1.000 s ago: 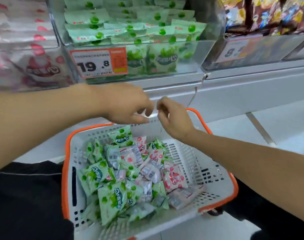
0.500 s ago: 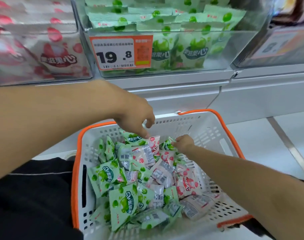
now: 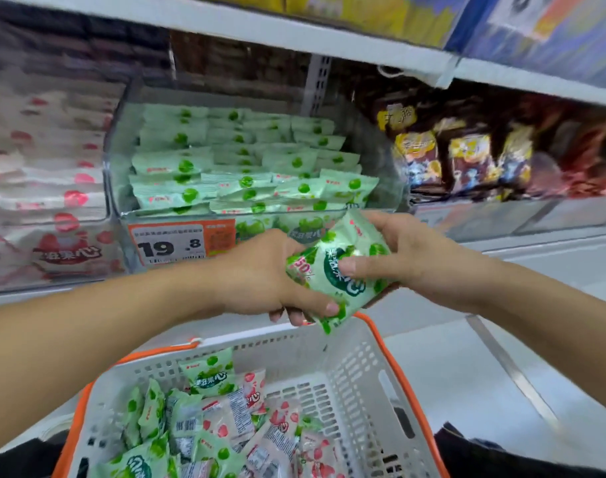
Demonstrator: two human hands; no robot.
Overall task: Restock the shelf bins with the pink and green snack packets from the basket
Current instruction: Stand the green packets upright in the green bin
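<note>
Both hands are coming up out of the white plastic basket with the orange rim (image 3: 360,367), leaving pink and green packets heaped inside. Left hand (image 3: 260,274) and right hand (image 3: 412,257) are pinching one green snack packet (image 3: 339,274) between thumbs and fingers, just before the clear green-packet bin (image 3: 122,215) beyond, a likely drop-off.

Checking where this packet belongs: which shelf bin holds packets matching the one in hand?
The middle bin, stacked with green packets and bearing the orange 19.8 tag. Both hands hold a green packet; the left bin holds pink, the right dark bags.
</note>
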